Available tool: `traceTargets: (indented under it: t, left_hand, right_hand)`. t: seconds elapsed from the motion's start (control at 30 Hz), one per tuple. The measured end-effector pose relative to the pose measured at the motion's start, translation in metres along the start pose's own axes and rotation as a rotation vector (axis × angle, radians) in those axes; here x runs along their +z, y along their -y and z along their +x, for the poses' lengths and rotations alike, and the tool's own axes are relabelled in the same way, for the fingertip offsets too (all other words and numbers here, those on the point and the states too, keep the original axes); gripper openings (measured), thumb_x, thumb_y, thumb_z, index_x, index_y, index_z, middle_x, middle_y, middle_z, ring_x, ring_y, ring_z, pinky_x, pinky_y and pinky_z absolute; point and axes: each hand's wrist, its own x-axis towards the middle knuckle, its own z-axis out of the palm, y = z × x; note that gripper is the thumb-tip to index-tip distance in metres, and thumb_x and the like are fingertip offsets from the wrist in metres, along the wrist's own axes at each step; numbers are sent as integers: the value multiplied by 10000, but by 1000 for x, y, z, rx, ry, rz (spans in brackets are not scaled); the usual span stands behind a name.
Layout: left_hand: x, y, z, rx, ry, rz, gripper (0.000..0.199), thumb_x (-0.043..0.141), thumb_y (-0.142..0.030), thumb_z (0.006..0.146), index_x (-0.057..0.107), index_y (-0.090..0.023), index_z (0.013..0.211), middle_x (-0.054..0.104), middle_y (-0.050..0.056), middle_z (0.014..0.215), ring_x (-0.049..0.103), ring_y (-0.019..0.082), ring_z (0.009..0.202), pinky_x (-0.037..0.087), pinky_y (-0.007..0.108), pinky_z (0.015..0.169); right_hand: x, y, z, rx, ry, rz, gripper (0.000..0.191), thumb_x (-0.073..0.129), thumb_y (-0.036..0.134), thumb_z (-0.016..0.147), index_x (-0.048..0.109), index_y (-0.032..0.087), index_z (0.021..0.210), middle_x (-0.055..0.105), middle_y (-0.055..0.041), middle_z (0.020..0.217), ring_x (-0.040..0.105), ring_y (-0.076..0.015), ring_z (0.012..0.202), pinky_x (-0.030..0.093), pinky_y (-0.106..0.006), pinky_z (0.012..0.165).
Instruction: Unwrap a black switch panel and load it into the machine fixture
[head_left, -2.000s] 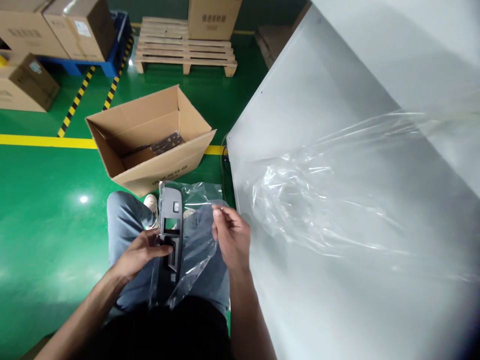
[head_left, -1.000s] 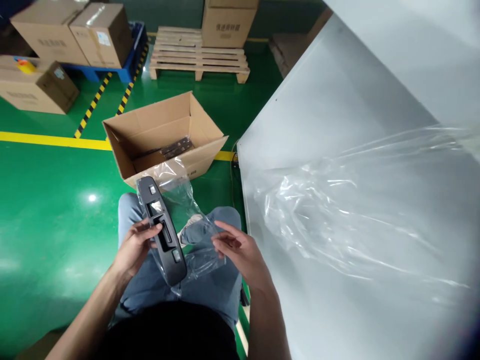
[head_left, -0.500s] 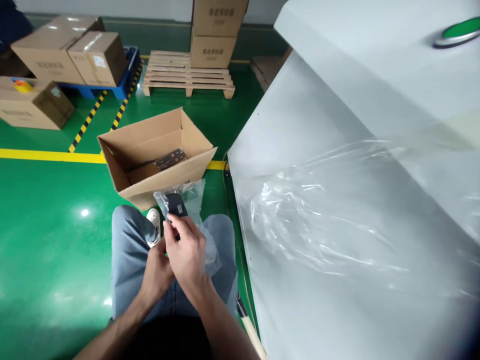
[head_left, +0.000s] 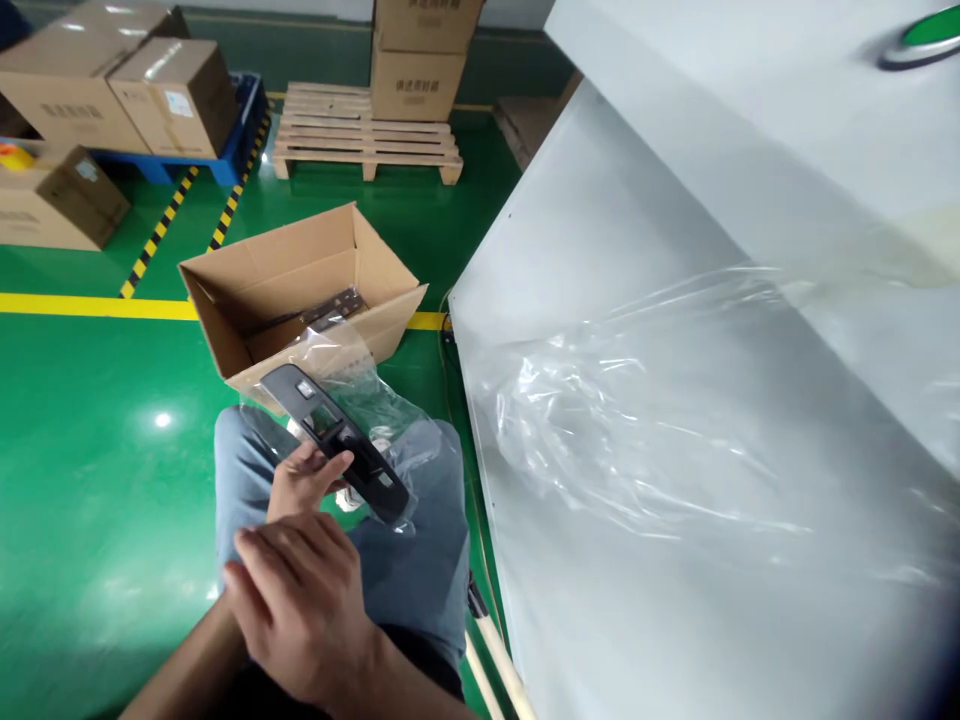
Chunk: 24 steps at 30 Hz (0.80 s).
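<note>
left hand (head_left: 306,482): grip narrow, closed on grey plastic panel (head_left: 339,440), panel lying across fingers | right hand (head_left: 296,608): empty, loosely curled, just below | clear plastic bag (head_left: 367,398): behind panel

- My left hand (head_left: 304,482): grips a dark grey plastic panel (head_left: 337,437) with slotted openings, at 12 o'clock from my lap.
- My right hand (head_left: 296,610): holds nothing, lies across my left wrist.
- Clear plastic bag (head_left: 360,392): touches the panel.
- Open cardboard box (head_left: 300,270): 12 o'clock, beyond the bag.
- White board (head_left: 600,180): 3 o'clock, under clear plastic film (head_left: 637,430).
</note>
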Motion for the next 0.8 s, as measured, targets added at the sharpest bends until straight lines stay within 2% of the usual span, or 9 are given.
traceTargets:
  t: [0.07, 0.13, 0.2, 0.27, 0.4, 0.5, 0.6, 0.7, 0.8]
  left_hand:
    - [-5, -5, 2, 6, -50, -51, 519, 1051, -471, 618, 614, -228, 758, 529, -74, 647, 582, 135, 665, 587, 271, 700]
    - [-8, -11, 0, 52, -97, -86, 529, 1032, -489, 638, 590, -221, 754, 547, -75, 668, 570, 120, 667, 561, 248, 691]
    - [-9, -14, -3, 105, -144, -118, 507, 1011, -485, 665, 591, -220, 765, 579, -71, 690, 582, 121, 687, 540, 242, 696]
    - [-9, -16, -6, 154, -177, -129, 481, 999, -474, 683, 599, -225, 782, 580, -77, 684, 587, 122, 697, 532, 242, 718]
    - [-12, -12, -9, 203, -211, -123, 465, 1001, -461, 688, 615, -227, 800, 594, -82, 684, 611, 131, 734, 562, 271, 813]
    - [-15, -9, -10, 228, -246, -73, 439, 988, -470, 714, 635, -223, 797, 633, -68, 708, 635, 145, 766, 570, 287, 844]
    - [-15, -10, -10, 249, -276, -64, 426, 994, -455, 714, 654, -220, 815, 663, -63, 726, 647, 142, 765, 564, 279, 833]
    - [-13, -13, -8, 235, -270, -177, 453, 1015, -443, 690, 649, -219, 837, 690, -63, 769, 669, 131, 769, 569, 263, 808]
    - [-10, -16, -5, 159, -262, -283, 470, 1030, -439, 669, 652, -214, 835, 702, -66, 791, 689, 119, 766, 583, 245, 775]
  right_hand:
    - [-8, -9, -16, 289, -1, 189, 260, 624, 400, 1052, 769, 229, 921, 836, -49, 816, 773, -215, 768, 596, -365, 773]
    - [-14, -26, -27, 700, 8, 417, 492, 588, 604, 1043, 768, 219, 794, 810, -77, 720, 752, -217, 660, 584, -353, 671]
    - [-19, -46, -31, 1102, -29, 646, 698, 538, 827, 965, 781, 207, 759, 798, -112, 695, 720, -217, 573, 565, -348, 576]
    - [-24, -62, -31, 1331, -149, 789, 794, 523, 943, 879, 788, 208, 738, 794, -136, 700, 687, -216, 524, 550, -355, 522]
    - [-33, -74, -23, 1377, -330, 869, 669, 687, 870, 837, 769, 224, 685, 768, -111, 672, 662, -208, 520, 571, -367, 532]
    - [-33, -75, -21, 1364, -329, 908, 450, 873, 666, 775, 777, 230, 719, 779, -74, 695, 675, -202, 552, 602, -365, 560]
    - [-31, -77, -24, 1336, -322, 953, 336, 908, 542, 750, 772, 237, 710, 777, -54, 712, 673, -181, 580, 608, -346, 593]
    - [-28, -77, -30, 1286, -318, 955, 349, 894, 556, 761, 766, 236, 706, 756, -40, 709, 671, -173, 615, 608, -341, 644]
    - [-22, -74, -38, 1209, -299, 882, 383, 886, 627, 762, 771, 262, 729, 764, -43, 712, 689, -216, 655, 625, -407, 711]
